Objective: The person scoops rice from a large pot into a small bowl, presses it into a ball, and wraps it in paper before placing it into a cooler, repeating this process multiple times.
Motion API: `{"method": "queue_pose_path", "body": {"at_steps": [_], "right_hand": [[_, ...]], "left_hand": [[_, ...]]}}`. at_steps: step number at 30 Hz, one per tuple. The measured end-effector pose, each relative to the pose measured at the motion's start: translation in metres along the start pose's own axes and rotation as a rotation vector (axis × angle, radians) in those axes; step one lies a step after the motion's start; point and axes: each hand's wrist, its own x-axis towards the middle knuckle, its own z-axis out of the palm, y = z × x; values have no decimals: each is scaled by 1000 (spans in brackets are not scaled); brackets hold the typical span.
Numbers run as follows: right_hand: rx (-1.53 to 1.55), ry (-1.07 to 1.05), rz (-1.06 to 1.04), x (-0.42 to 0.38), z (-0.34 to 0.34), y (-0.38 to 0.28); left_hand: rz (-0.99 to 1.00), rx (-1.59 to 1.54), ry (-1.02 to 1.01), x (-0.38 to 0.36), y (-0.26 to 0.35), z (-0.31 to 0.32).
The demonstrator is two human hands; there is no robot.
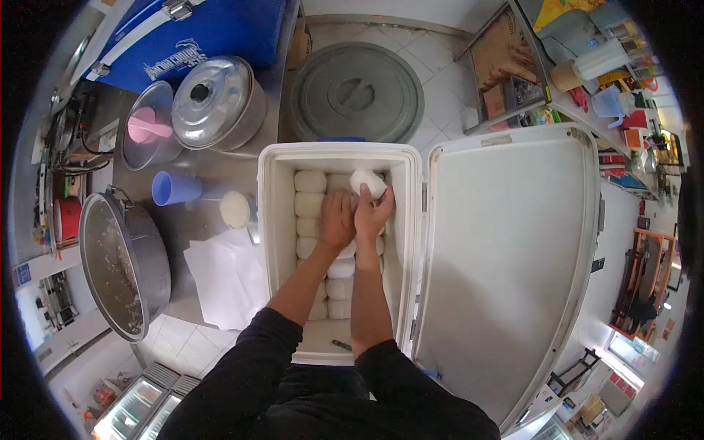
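Note:
Inside the open white cooler box (273,293), white rounded packets (311,204) sit side by side in rows. My right hand (375,213) holds one white rounded packet (368,183) above the far part of the rows, with the thumb lying across it. Just to its left, my left hand (339,220) is low over the packets, its fingers close together and curled downward. Its fingertips are hidden, so whatever they hold or press on cannot be made out. The box's lid (510,271) is swung out to the right.
On the metal table at left are a large pot (158,242), paper sheets (227,279), a blue cup (176,188), a small round container (235,210) and a lidded pot (220,110). A blue cooler (242,37) stands behind. A grey lidded bin (356,92) is beyond the box.

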Motion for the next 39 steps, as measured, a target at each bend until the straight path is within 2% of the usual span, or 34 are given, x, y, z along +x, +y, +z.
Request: {"method": "queue_pose_path", "body": {"at_steps": [2,5,8,11,14,17,20,23,29,30,32,34,36,38,39], "right_hand": [[-75,-135,35,8,-4,14],[-595,-243,-183,24,7,25],[-488,-411,-40,40,7,17],[-437,-176,-11,29,4,26],[-685,-287,-126,28,16,25],[-465,-520,284,43,-7,6],[-247,-299,214,-3,-28,-14],[-233,-243,397,-54,-48,1],[-74,-397,566,-75,-64,20],[-62,-455,553,-76,-70,7],[-41,-541,535,-79,-77,-12],[-51,-487,494,-90,-68,7],[-84,-405,432,-105,-51,37],[-79,-410,426,-107,-51,41],[-57,-440,449,-100,-61,36]], "left_hand": [[26,42,-47,1,6,-8],[-81,-117,-57,-2,5,-9],[-99,-103,-105,-8,4,-2],[-121,77,-185,-8,5,-1],[-111,87,-153,1,5,-5],[-98,148,-340,6,5,-10],[-81,236,-468,12,3,-12],[-54,201,-421,8,-5,-3],[74,87,-425,6,-45,13],[15,-14,-381,8,-38,-6],[-104,-208,-288,26,-4,-82],[-163,-264,-45,10,22,-151],[-343,-320,133,-36,36,-196],[-566,-325,167,-93,42,-223],[-596,-308,190,-124,42,-226]]}}
